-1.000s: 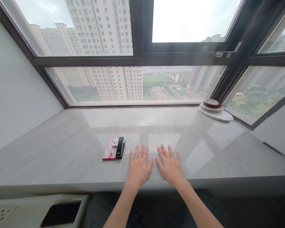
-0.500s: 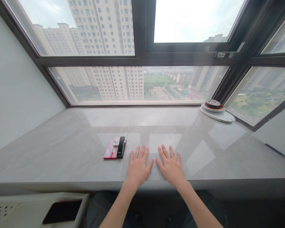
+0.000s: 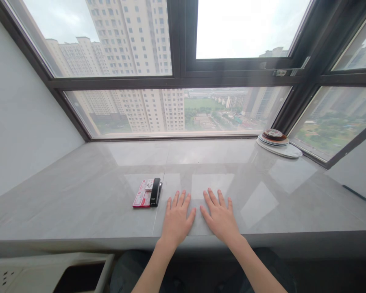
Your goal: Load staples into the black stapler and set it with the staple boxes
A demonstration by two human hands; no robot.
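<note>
My left hand (image 3: 177,217) lies flat on the grey marbled sill (image 3: 88,195), palm down with the fingers spread. Beside it, mirrored, my right hand (image 3: 221,217) rests the same way near the front edge. Neither holds anything, and a small gap separates the thumbs. A black stapler (image 3: 155,192) lies to the left of my left hand, a short way off and untouched. Against the stapler's left side are pink-and-white printed packets (image 3: 142,198), with a small whitish piece (image 3: 149,185) on top whose kind I cannot make out.
A stack of round plates or mats (image 3: 277,142) sits in the far right corner by the window. Dark window frames (image 3: 177,83) border the back. Below the front edge at left stands a pale plastic container (image 3: 27,270) with holes and a dark opening.
The view has tilted very slightly, so the sill and hands appear a little lower. Both hands stay flat in place, and the stapler and packets have not moved.
</note>
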